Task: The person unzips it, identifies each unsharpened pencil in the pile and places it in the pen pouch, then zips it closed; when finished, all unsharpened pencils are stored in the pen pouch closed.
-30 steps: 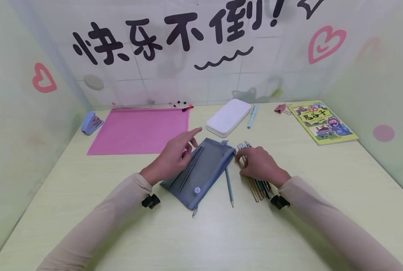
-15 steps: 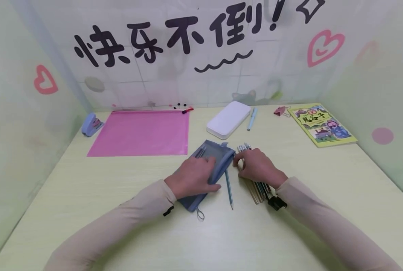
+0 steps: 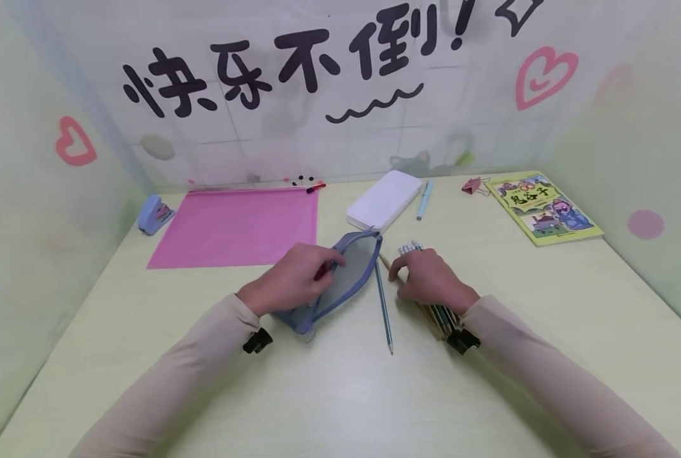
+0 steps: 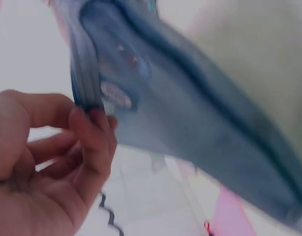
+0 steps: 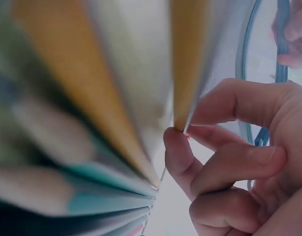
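A: Lifted and spread wide since the earlier frame: the mouth of the blue-grey pouch [image 3: 349, 273], lying flat on the surface [image 3: 329, 401] back then. Shifted too: the left hand [image 3: 297, 277], from on top of the pouch to its nine o'clock side.

B: Holding anything there?

A: Pinching the zip edge [image 4: 86, 69], going by the left wrist view.

B: And toward three o'clock?

A: See the right hand [image 3: 432, 277] over a bundle of pencils [image 3: 445, 317], with fingers pinching a single gold pencil [image 5: 188, 54]. Swung out of line with the bundle now, pointing to eleven o'clock, toward the pouch.

B: Any guess at progress?

A: Early, most likely. Done: opening the pouch and, apparently, singling out one pencil. Left outside: that gold one, the bundle, and a blue pencil [image 3: 384, 312] just beside the pouch at four o'clock.

B: Anything inside already?

A: Impossible to tell, with so much hidden behind the left hand.

B: And at one o'clock?

A: Just beyond the pouch, a white case [image 3: 385, 200], apparently untouched.
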`<act>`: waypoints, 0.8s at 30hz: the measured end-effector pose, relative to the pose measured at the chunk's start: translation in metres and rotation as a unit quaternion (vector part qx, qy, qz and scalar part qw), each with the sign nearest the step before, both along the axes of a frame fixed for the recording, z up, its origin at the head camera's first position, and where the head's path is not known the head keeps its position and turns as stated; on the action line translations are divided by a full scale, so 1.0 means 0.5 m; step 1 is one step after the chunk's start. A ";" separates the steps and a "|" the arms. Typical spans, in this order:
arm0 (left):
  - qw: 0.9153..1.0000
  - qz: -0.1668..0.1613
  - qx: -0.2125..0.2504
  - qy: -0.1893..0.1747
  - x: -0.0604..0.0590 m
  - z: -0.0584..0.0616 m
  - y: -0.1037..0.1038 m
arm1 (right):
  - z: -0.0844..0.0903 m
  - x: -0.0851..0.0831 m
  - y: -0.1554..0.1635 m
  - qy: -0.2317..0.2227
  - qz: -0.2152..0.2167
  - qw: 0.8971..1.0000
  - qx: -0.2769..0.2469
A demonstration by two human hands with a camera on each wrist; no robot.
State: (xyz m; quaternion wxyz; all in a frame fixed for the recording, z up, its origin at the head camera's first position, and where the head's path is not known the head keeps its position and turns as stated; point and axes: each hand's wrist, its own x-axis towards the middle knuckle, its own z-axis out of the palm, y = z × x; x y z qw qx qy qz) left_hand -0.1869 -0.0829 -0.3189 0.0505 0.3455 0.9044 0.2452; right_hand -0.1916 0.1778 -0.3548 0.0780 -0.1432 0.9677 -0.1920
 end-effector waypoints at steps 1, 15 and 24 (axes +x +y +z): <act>1.000 0.000 0.005 -0.006 -0.003 0.005 -0.007 | 0.003 -0.001 0.002 -0.003 -0.004 1.000 -0.010; 0.997 -0.023 0.038 -0.055 -0.018 0.046 -0.048 | 0.057 -0.003 0.022 -0.092 -0.078 0.935 -0.335; 0.995 -0.008 0.059 -0.082 -0.024 0.043 -0.061 | 0.063 0.009 -0.037 -0.078 -0.070 0.872 -0.478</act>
